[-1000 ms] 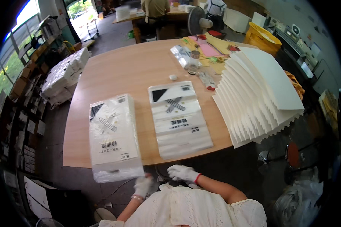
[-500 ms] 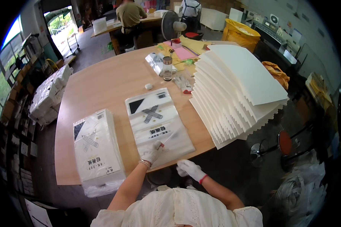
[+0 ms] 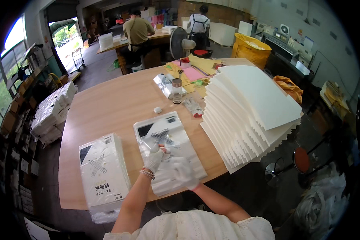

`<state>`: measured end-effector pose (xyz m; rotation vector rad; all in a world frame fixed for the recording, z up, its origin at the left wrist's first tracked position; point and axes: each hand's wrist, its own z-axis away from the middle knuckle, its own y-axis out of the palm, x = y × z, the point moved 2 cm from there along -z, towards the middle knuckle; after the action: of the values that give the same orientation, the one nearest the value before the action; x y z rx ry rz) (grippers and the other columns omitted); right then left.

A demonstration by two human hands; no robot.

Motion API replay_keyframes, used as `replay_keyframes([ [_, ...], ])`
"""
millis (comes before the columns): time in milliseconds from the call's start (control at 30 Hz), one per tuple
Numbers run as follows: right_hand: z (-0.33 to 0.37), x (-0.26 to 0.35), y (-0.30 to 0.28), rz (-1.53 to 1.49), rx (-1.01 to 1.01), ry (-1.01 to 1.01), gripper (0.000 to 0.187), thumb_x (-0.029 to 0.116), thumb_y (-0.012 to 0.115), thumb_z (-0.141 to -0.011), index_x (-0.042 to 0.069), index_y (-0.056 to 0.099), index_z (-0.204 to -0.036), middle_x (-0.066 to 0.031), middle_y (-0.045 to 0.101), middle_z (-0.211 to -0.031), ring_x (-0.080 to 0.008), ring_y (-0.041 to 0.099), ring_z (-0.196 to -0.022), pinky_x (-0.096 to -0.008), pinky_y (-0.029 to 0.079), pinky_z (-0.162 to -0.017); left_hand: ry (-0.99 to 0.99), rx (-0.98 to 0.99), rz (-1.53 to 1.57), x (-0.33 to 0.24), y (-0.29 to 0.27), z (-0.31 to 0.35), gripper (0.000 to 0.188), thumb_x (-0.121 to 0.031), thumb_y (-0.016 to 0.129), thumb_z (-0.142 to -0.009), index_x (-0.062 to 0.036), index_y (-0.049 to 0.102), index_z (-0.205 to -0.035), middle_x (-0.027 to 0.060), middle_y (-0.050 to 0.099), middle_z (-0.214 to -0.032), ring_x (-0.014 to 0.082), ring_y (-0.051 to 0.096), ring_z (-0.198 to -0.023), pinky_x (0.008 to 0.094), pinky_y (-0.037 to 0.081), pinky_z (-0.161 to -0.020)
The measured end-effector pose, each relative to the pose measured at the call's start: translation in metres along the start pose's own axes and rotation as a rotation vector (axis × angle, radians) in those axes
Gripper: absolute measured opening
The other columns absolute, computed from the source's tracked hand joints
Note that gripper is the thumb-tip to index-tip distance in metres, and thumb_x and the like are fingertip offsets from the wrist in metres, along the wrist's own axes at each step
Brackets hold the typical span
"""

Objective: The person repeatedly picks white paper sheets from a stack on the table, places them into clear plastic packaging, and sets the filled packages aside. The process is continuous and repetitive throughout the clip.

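A flat stack of clear printed plastic bags [image 3: 182,138] with a crossed-pencil picture lies at the table's front edge. My left hand [image 3: 154,158], in a white glove with bare fingertips, is over the middle of the bags. Its fingers are bent together in a pinch, and what is between them is too small to make out. Beside it, over the lower right part of the bags, my right hand [image 3: 183,171] is gloved too and smeared by motion, so its fingers cannot be read. A filled pack of paper [image 3: 104,172] in the same print lies to the left.
A fanned pile of white paper sheets [image 3: 256,100] covers the table's right side. Farther back are a jar [image 3: 177,91], a glove [image 3: 193,106], a small white lump [image 3: 158,110] and scissors [image 3: 180,73]. A fan [image 3: 181,44] stands behind the table; two people work beyond.
My left hand has moved up the bags to their middle. My right hand has come from off the table's front edge onto the bags. The view has tilted up slightly.
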<state>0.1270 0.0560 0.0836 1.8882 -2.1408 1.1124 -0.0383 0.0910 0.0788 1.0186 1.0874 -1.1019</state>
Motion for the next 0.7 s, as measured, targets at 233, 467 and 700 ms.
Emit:
replay_keyframes([
  [233, 0.029, -0.027, 0.020, 0.308, 0.453, 0.165, 0.031, 0.026, 0.047, -0.088, 0.003, 0.059, -0.105, -0.0152, 0.059, -0.107, -0.0290, 0.055, -0.103, -0.0359, 0.044, -0.089, 0.546, 0.039, -0.597, -0.057, 0.024, 0.022, 0.035, -0.002, 0.055, -0.082, -0.0012, 0.050, -0.116, 0.0037, 0.066, -0.081, 0.0120, 0.054, -0.061, 0.0278, 0.046, -0.057],
  [467, -0.094, 0.107, -0.265, 0.489, 0.172, 0.011, 0.046, 0.023, 0.058, -0.084, 0.006, 0.044, -0.124, -0.0166, 0.055, -0.116, -0.0308, 0.056, -0.100, -0.0368, 0.046, -0.085, 0.910, -0.242, -0.968, -0.092, 0.023, 0.088, 0.044, -0.005, 0.067, -0.073, 0.0011, 0.052, -0.113, 0.0085, 0.064, -0.092, 0.0257, 0.061, -0.084, 0.0393, 0.047, -0.077],
  [700, -0.132, 0.052, -0.397, 0.796, 0.255, 0.390, 0.063, 0.044, 0.062, -0.082, 0.008, 0.044, -0.130, -0.0152, 0.059, -0.115, -0.0340, 0.057, -0.099, -0.0369, 0.046, -0.086, 0.757, 0.252, -0.623, -0.103, 0.082, 0.120, 0.040, -0.002, 0.064, -0.078, -0.0002, 0.051, -0.116, 0.0096, 0.064, -0.092, 0.0215, 0.061, -0.082, 0.0328, 0.048, -0.074],
])
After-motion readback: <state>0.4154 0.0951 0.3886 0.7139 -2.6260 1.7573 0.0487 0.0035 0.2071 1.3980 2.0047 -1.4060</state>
